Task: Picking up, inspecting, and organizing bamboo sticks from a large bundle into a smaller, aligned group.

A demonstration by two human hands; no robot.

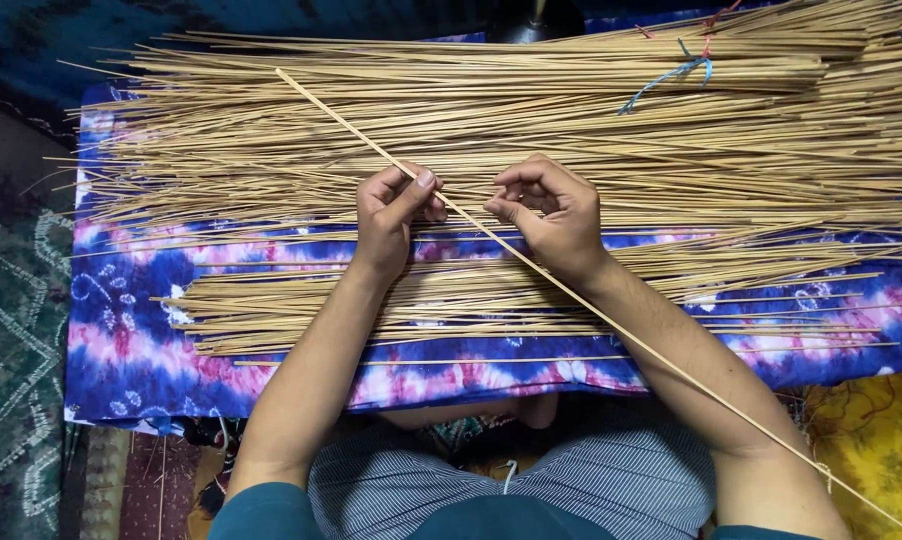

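My left hand and my right hand both pinch one long thin bamboo stick. The stick runs on a slant from the upper left, between my fingers, down past my right forearm to the lower right corner. Under my hands lies a wide heap of similar tan sticks, laid roughly left to right. A thinner layer of sticks lies nearer to me, beneath my wrists.
The sticks rest on a blue, pink and white tie-dye cloth. A blue string and a red tie bind bundles at the upper right. A patterned rug lies at the left, yellow fabric at the lower right.
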